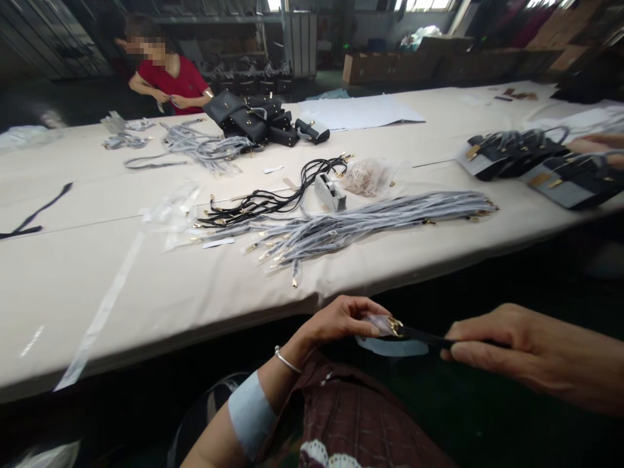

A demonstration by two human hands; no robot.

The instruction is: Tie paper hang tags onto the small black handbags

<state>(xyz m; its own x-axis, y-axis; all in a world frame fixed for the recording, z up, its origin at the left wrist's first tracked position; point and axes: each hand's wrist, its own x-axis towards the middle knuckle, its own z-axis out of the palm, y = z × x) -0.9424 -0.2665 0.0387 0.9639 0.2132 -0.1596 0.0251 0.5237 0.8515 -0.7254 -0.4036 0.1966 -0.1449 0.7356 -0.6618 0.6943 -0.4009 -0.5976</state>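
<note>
Below the table's front edge, my left hand pinches a clear plastic sleeve at the gold clasp end of a black strap. Farther right, my right hand is closed round the same strap, which runs taut between the two hands. A pale strip hangs just under it. On the table lie a long bundle of wrapped grey straps with gold clasps and, behind it, a heap of black straps.
A grey tape dispenser stands beside a bag of brown bits. Black bags and grey straps lie farther back. A person in red is across the table. At right, another person's hand touches more bags.
</note>
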